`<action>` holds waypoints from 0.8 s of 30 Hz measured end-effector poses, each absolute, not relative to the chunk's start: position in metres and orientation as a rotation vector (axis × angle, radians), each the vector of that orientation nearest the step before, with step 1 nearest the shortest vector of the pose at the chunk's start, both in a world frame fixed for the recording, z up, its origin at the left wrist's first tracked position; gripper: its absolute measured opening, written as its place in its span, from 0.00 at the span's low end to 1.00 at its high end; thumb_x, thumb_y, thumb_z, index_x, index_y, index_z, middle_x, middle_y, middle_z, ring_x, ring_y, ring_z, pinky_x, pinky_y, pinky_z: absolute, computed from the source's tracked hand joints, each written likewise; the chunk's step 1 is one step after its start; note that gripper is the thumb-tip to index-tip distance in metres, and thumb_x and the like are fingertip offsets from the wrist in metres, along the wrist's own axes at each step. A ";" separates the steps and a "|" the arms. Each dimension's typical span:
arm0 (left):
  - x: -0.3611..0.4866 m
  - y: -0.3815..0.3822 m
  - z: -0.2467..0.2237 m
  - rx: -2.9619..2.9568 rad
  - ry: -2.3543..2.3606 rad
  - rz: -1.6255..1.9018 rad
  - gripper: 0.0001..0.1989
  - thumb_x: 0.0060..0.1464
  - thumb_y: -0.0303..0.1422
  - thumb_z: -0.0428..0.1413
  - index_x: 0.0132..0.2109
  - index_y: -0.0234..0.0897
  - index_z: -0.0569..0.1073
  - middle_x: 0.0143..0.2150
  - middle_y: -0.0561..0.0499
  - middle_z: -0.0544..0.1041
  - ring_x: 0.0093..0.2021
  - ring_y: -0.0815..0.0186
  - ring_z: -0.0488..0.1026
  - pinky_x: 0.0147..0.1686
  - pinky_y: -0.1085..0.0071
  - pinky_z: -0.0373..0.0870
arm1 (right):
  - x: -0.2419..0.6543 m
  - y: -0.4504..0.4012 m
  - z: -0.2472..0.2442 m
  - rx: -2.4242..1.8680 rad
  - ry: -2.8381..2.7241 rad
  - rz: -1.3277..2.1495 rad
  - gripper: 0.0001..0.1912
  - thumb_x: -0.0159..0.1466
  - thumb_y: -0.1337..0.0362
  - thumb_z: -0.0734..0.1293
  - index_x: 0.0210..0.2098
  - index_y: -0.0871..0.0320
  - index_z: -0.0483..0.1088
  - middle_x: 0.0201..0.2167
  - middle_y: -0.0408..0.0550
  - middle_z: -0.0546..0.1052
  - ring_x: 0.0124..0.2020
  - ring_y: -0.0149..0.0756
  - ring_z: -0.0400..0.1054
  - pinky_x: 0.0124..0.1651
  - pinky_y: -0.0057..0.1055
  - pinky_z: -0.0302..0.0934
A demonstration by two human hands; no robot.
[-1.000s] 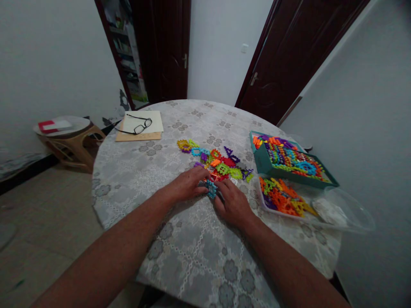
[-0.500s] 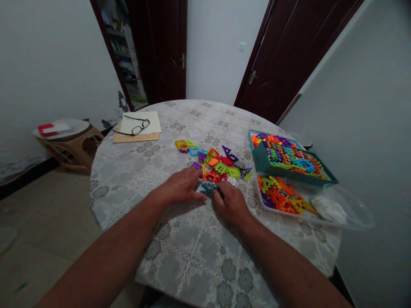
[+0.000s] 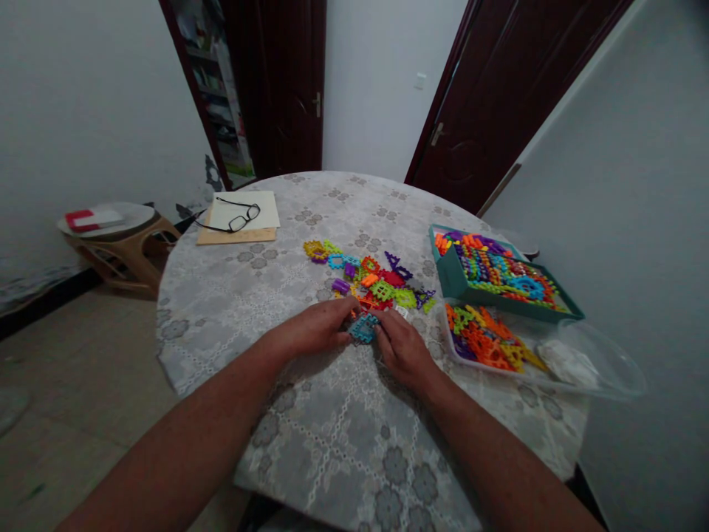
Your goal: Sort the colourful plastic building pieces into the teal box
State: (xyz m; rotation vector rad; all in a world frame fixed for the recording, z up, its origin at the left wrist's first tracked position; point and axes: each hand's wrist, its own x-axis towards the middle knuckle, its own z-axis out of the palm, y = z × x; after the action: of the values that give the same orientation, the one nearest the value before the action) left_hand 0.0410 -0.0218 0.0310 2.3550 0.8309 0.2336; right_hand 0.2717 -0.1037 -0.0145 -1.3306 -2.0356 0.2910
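Between my two hands, just above the tablecloth, is a blue plastic building piece (image 3: pixel 364 328) with notched edges. My left hand (image 3: pixel 323 325) grips its left side, fingers curled and thumb low. On the other side my right hand (image 3: pixel 403 347) pinches its right edge. Part of the blue piece is covered by the fingers. Right beyond the hands lies a loose heap of coloured interlocking pieces: a green piece (image 3: pixel 382 290), an orange piece (image 3: pixel 369 280), a purple piece (image 3: pixel 340 286) and a yellow piece (image 3: pixel 314 250) among them.
At the right stand a teal box (image 3: pixel 487 294) of sorted pieces and a clear plastic tub (image 3: pixel 470 362) with orange and yellow pieces. Eyeglasses (image 3: pixel 238 222) rest on paper (image 3: pixel 269 208) at the far left. A stool (image 3: pixel 133 255) stands beyond the round table (image 3: pixel 310 443).
The blue piece now shows a broader face between my hands. My left fingers have closed in toward it, and the purple piece behind them is more exposed.
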 end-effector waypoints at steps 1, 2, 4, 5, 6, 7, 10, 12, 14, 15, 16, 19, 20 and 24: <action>0.041 -0.021 0.030 2.320 0.784 0.274 0.14 0.61 0.30 0.58 0.53 0.43 0.68 0.49 0.48 0.78 0.46 0.60 0.73 0.46 0.67 0.65 | 0.272 -0.103 -0.015 -1.333 -2.039 0.293 0.20 0.77 0.66 0.59 0.65 0.53 0.70 0.51 0.55 0.78 0.52 0.46 0.74 0.57 0.44 0.71; 0.042 -0.020 0.028 2.290 0.747 0.312 0.14 0.61 0.29 0.57 0.54 0.43 0.68 0.49 0.49 0.79 0.46 0.61 0.73 0.46 0.67 0.66 | 0.272 -0.103 -0.015 -1.340 -2.040 0.295 0.20 0.77 0.66 0.59 0.65 0.54 0.70 0.51 0.56 0.78 0.53 0.46 0.74 0.57 0.44 0.71; 0.044 -0.019 0.025 2.243 0.704 0.374 0.14 0.62 0.29 0.56 0.54 0.43 0.69 0.49 0.49 0.79 0.46 0.61 0.74 0.47 0.66 0.66 | 0.271 -0.102 -0.016 -1.363 -2.030 0.294 0.20 0.77 0.65 0.59 0.66 0.55 0.70 0.53 0.57 0.79 0.54 0.46 0.74 0.59 0.45 0.71; 0.044 -0.018 0.024 2.216 0.695 0.400 0.14 0.62 0.29 0.56 0.55 0.44 0.70 0.49 0.49 0.79 0.47 0.61 0.74 0.48 0.66 0.66 | 0.270 -0.102 -0.017 -1.374 -2.020 0.291 0.21 0.77 0.65 0.60 0.66 0.55 0.70 0.54 0.57 0.79 0.55 0.47 0.75 0.59 0.46 0.71; 0.045 -0.018 0.023 2.184 0.686 0.422 0.15 0.63 0.29 0.56 0.56 0.44 0.70 0.50 0.49 0.79 0.47 0.61 0.74 0.49 0.66 0.67 | 0.269 -0.101 -0.017 -1.383 -2.005 0.285 0.21 0.76 0.64 0.60 0.67 0.56 0.69 0.55 0.58 0.79 0.56 0.48 0.75 0.60 0.47 0.71; 0.045 -0.017 0.022 2.147 0.677 0.438 0.15 0.64 0.30 0.56 0.56 0.43 0.71 0.50 0.48 0.79 0.47 0.61 0.74 0.49 0.66 0.67 | 0.268 -0.101 -0.018 -1.389 -1.986 0.279 0.22 0.76 0.64 0.61 0.67 0.56 0.68 0.56 0.58 0.79 0.57 0.48 0.75 0.60 0.47 0.71; 0.044 -0.015 0.021 2.048 0.644 0.442 0.18 0.64 0.31 0.58 0.59 0.42 0.71 0.48 0.48 0.79 0.44 0.62 0.74 0.47 0.65 0.69 | 0.266 -0.099 -0.019 -1.393 -1.933 0.273 0.22 0.74 0.64 0.64 0.66 0.55 0.69 0.57 0.57 0.80 0.56 0.48 0.75 0.59 0.46 0.71; 0.044 -0.015 0.020 2.038 0.622 0.425 0.22 0.61 0.32 0.61 0.62 0.41 0.71 0.46 0.49 0.78 0.42 0.62 0.74 0.46 0.65 0.69 | 0.265 -0.098 -0.018 -1.401 -1.921 0.284 0.20 0.73 0.64 0.65 0.63 0.55 0.71 0.55 0.56 0.81 0.53 0.47 0.76 0.57 0.44 0.71; 0.044 -0.014 0.018 2.071 0.626 0.432 0.24 0.59 0.31 0.62 0.62 0.42 0.72 0.46 0.49 0.78 0.42 0.63 0.74 0.46 0.65 0.69 | 0.264 -0.098 -0.017 -1.415 -1.915 0.289 0.18 0.72 0.64 0.66 0.60 0.55 0.72 0.52 0.55 0.81 0.51 0.46 0.77 0.55 0.43 0.71; 0.045 -0.015 0.018 2.094 0.638 0.447 0.23 0.60 0.30 0.61 0.61 0.42 0.73 0.46 0.49 0.78 0.42 0.63 0.73 0.45 0.66 0.68 | 0.264 -0.098 -0.016 -1.418 -1.918 0.288 0.18 0.72 0.64 0.67 0.60 0.56 0.73 0.51 0.54 0.81 0.50 0.46 0.76 0.54 0.42 0.71; 0.045 -0.015 0.018 2.116 0.650 0.462 0.21 0.60 0.29 0.60 0.60 0.42 0.74 0.45 0.49 0.78 0.42 0.63 0.73 0.45 0.66 0.67 | 0.264 -0.099 -0.015 -1.414 -1.926 0.288 0.18 0.71 0.64 0.67 0.59 0.56 0.73 0.51 0.54 0.81 0.49 0.46 0.76 0.53 0.42 0.71; 0.044 -0.014 0.022 2.154 0.707 0.488 0.18 0.60 0.27 0.57 0.56 0.41 0.76 0.42 0.50 0.78 0.40 0.64 0.72 0.41 0.68 0.65 | 0.265 -0.098 -0.012 -1.381 -1.942 0.269 0.17 0.71 0.62 0.68 0.59 0.56 0.73 0.48 0.54 0.80 0.47 0.45 0.76 0.51 0.41 0.72; 0.043 -0.013 0.024 2.157 0.732 0.480 0.18 0.60 0.26 0.57 0.56 0.41 0.76 0.41 0.51 0.77 0.39 0.64 0.71 0.41 0.69 0.65 | 0.266 -0.097 -0.011 -1.371 -1.933 0.244 0.17 0.72 0.62 0.67 0.59 0.56 0.74 0.48 0.54 0.80 0.48 0.45 0.76 0.53 0.42 0.72; 0.034 -0.007 0.030 2.178 0.779 0.392 0.19 0.57 0.25 0.55 0.54 0.42 0.76 0.41 0.52 0.78 0.39 0.64 0.71 0.41 0.69 0.64 | 0.269 -0.087 -0.016 -1.390 -1.899 0.082 0.20 0.74 0.64 0.63 0.64 0.56 0.71 0.59 0.60 0.76 0.61 0.49 0.71 0.64 0.46 0.69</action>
State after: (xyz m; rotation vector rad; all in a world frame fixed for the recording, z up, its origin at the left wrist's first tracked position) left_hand 0.0337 -0.0070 0.0300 2.1778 0.7791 0.3920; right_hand 0.2687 -0.0874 -0.0159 -1.3903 -1.8985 0.0821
